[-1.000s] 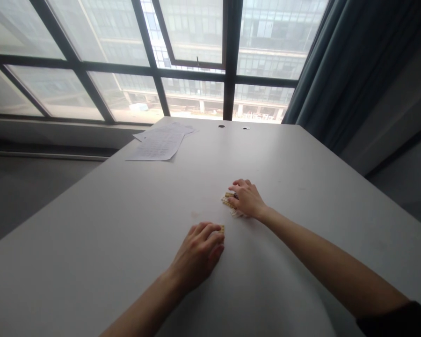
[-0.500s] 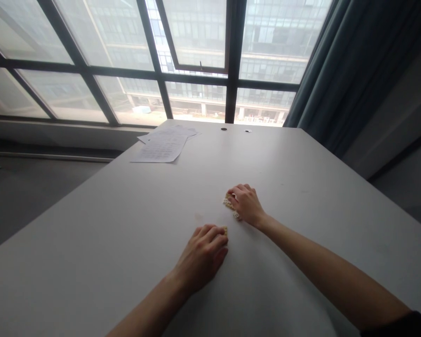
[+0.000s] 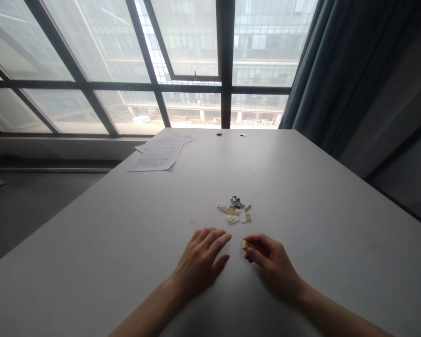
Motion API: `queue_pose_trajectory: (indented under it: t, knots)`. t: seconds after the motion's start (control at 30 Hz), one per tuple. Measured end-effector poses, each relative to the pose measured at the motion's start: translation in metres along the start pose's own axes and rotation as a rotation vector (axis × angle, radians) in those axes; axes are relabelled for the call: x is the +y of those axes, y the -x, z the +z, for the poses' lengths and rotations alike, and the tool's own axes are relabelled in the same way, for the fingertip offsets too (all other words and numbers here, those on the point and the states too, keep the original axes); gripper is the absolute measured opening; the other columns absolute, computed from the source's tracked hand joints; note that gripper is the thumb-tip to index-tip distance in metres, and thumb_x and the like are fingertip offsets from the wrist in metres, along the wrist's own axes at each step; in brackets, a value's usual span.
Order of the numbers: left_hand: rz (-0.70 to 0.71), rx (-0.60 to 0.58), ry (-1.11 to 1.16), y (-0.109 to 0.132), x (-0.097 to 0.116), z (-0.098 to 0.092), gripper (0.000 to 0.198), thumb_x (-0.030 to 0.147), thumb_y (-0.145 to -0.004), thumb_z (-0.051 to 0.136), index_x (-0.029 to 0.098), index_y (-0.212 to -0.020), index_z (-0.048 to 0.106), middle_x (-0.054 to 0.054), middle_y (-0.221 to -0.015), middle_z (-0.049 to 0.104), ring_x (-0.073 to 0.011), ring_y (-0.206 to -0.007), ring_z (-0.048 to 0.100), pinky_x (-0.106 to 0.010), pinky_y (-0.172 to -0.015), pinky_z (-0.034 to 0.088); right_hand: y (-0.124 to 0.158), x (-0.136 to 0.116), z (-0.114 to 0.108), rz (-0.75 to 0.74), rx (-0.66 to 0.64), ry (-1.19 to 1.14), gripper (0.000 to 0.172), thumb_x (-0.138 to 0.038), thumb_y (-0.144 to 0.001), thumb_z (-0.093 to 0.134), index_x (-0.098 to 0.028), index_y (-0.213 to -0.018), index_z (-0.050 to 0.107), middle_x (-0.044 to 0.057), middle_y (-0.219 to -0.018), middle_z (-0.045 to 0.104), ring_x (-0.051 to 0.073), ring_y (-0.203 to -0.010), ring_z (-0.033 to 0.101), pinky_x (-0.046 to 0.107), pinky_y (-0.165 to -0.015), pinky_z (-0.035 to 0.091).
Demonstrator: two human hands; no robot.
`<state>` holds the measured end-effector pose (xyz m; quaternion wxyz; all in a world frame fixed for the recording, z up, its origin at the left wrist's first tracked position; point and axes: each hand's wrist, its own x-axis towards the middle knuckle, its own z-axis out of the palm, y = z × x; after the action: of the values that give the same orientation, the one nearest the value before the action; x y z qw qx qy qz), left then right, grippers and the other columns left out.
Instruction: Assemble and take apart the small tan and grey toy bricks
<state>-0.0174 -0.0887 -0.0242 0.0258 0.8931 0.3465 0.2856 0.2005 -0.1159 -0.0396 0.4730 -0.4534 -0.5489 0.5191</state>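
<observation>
Between the thumb and fingers of my right hand (image 3: 272, 260) is a small tan building brick (image 3: 245, 245), held just above or on the table; the fingers cover part of it. To its left, my left hand (image 3: 205, 255) rests palm down with thumb and fingers apart and nothing visible in them. Beyond both hands lies a loose pile of toy bricks: tan bricks (image 3: 229, 211), white bricks (image 3: 243, 216) and dark grey bricks (image 3: 236, 202).
The white table (image 3: 126, 234) stretches to the windows (image 3: 192, 37). Printed sheets of paper (image 3: 157, 154) lie at its far left. Two round holes, one of them dark (image 3: 219, 135), sit near the far edge. A blue-grey curtain (image 3: 326, 70) hangs at right.
My right hand has come back from the pile towards me and now holds a tan brick. The left hand, which had a tan piece at its fingertips, has opened. The pile is uncovered.
</observation>
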Motion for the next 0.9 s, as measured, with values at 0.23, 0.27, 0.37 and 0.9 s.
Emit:
queue_pose_trajectory:
  t: [0.23, 0.27, 0.37, 0.9]
  knots:
    - [0.044, 0.108, 0.105, -0.011, 0.019, 0.014, 0.026, 0.016, -0.086, 0.057, 0.022, -0.112, 0.056, -0.006, -0.097, 0.067, -0.0198, -0.09, 0.058, -0.035, -0.083, 0.046, 0.009, 0.002, 0.008, -0.054, 0.011, 0.013, 0.018, -0.028, -0.081, 0.068, -0.019, -0.095, 0.064, 0.004, -0.087, 0.069, 0.018, -0.079, 0.064, 0.031, -0.074, 0.053]
    - [0.065, 0.126, 0.114, -0.009, 0.019, 0.016, 0.026, 0.013, -0.086, 0.057, 0.021, -0.11, 0.056, -0.006, -0.095, 0.068, -0.0192, -0.088, 0.058, -0.035, -0.082, 0.045, 0.011, 0.002, 0.009, -0.059, 0.012, 0.026, 0.016, -0.027, -0.081, 0.068, -0.019, -0.094, 0.064, 0.004, -0.085, 0.068, 0.018, -0.077, 0.064, 0.03, -0.073, 0.052]
    - [0.11, 0.165, 0.12, -0.004, 0.019, 0.018, 0.031, 0.009, -0.083, 0.06, 0.021, -0.111, 0.055, -0.005, -0.092, 0.069, -0.0187, -0.085, 0.058, -0.034, -0.08, 0.045, 0.013, 0.001, 0.01, -0.081, 0.02, 0.054, 0.013, -0.024, -0.08, 0.068, -0.019, -0.091, 0.065, 0.002, -0.081, 0.068, 0.016, -0.073, 0.063, 0.028, -0.069, 0.052]
    - [0.076, 0.282, 0.072, -0.004, 0.019, 0.016, 0.019, 0.019, -0.08, 0.069, 0.02, -0.098, 0.062, -0.003, -0.083, 0.069, -0.0173, -0.082, 0.059, -0.031, -0.079, 0.045, 0.016, -0.001, 0.006, -0.122, 0.026, 0.087, 0.023, -0.026, -0.086, 0.064, -0.02, -0.107, 0.067, 0.007, -0.097, 0.071, 0.02, -0.085, 0.067, 0.033, -0.078, 0.054]
